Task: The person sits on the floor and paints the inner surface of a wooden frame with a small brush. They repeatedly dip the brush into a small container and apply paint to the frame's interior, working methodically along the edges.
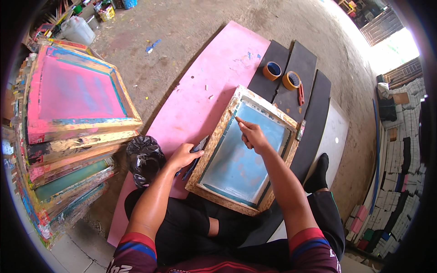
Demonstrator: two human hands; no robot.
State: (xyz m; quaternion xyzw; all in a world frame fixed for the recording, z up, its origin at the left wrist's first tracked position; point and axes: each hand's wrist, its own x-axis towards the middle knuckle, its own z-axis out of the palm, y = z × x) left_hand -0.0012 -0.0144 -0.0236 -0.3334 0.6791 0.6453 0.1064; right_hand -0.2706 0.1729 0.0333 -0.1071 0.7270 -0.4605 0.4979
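Observation:
A wooden screen-printing frame (pixel 213 199) with blue mesh (pixel 246 154) lies slanted in front of my legs. My left hand (pixel 183 157) grips its left side, thumb on the wood. My right hand (pixel 253 135) is closed on a thin, narrow blade-like tool (pixel 234 115), whose exact kind I cannot make out. Its tip is at the inner edge of the frame's upper left side, where strips of tape border the mesh. Beside my left hand lies a dark, bluish flat item (pixel 199 145), partly hidden by the hand and frame.
Pink board (pixel 195 95) and black boards (pixel 298 59) lie beneath. Two tape rolls (pixel 272 70) and an orange cutter (pixel 301 94) rest beyond the frame. A black plastic bag (pixel 144 157) stands at left, near stacked paint-stained screens (pixel 82 91). White stacks (pixel 400 182) line the right.

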